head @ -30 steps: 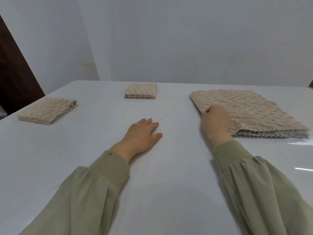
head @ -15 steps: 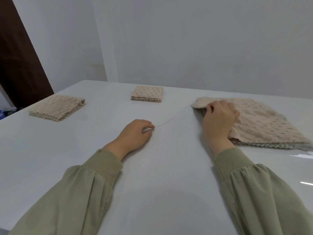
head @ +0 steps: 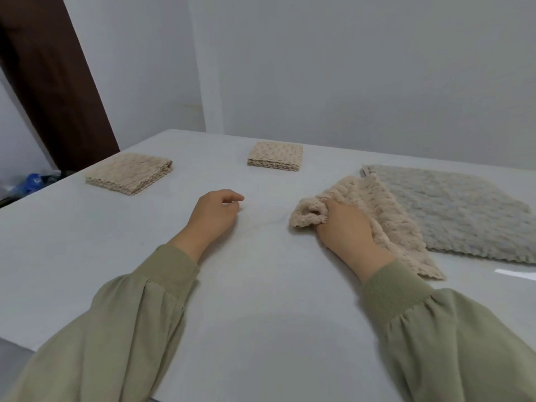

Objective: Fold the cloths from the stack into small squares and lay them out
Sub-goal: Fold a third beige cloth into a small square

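My right hand (head: 346, 227) grips the bunched corner of a beige textured cloth (head: 385, 219), which trails off the stack and lies partly on the table. The stack (head: 452, 213) now shows a pale grey-blue cloth on top, at the right. Two beige cloths folded into small squares lie on the table: one (head: 129, 173) at the far left, one (head: 275, 156) at the far middle. My left hand (head: 216, 214) rests on the table with fingers loosely curled, holding nothing.
The white table (head: 261, 285) spans the view, its left edge running from the far corner down to the lower left. A dark brown door (head: 55, 82) stands at the left. Blue items (head: 32, 182) lie on the floor beyond the table's left edge.
My right hand has pulled the top beige cloth off the stack toward the table's middle, uncovering the grey-blue cloth. My left hand's fingers went from flat to loosely curled.
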Demonstrator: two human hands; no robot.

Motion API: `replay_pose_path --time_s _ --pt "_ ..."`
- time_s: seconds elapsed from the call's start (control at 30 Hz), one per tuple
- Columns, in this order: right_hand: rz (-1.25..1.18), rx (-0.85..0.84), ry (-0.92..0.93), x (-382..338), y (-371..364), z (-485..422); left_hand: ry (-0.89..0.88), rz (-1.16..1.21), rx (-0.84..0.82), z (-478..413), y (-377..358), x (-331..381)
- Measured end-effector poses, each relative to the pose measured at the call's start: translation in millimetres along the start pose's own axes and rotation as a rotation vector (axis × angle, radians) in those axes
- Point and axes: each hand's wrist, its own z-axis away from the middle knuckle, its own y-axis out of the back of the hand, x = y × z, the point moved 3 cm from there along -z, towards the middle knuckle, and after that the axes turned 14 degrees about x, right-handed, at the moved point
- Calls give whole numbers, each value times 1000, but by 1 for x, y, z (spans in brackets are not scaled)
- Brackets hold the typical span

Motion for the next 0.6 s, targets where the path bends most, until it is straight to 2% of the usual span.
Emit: replay_pose_path --time_s 0.07,0.17,0.23,0.3,0.4,0.47,0.53,0.6 --pt "-186 -3 68 -17 -1 3 10 13 12 -1 13 -10" --pt "-459 -108 108 -37 0 14 -2 22 19 -5 21 -11" --pt "-409 -167 237 -49 -1 21 32 41 40 -7 26 -12" --pt "-305 -303 338 -54 1 25 69 59 38 -8 29 -13" --pt "-512 -510 262 -45 16 21 36 9 -59 -5 23 -11" --pt "-646 -464 144 -39 20 17 -25 -72 -143 0 16 -4" --pt "-458 -286 99 -34 12 13 -48 -95 -192 7 9 4" --pt "-137 -249 162 -32 -2 17 -94 -118 -214 13 2 11"
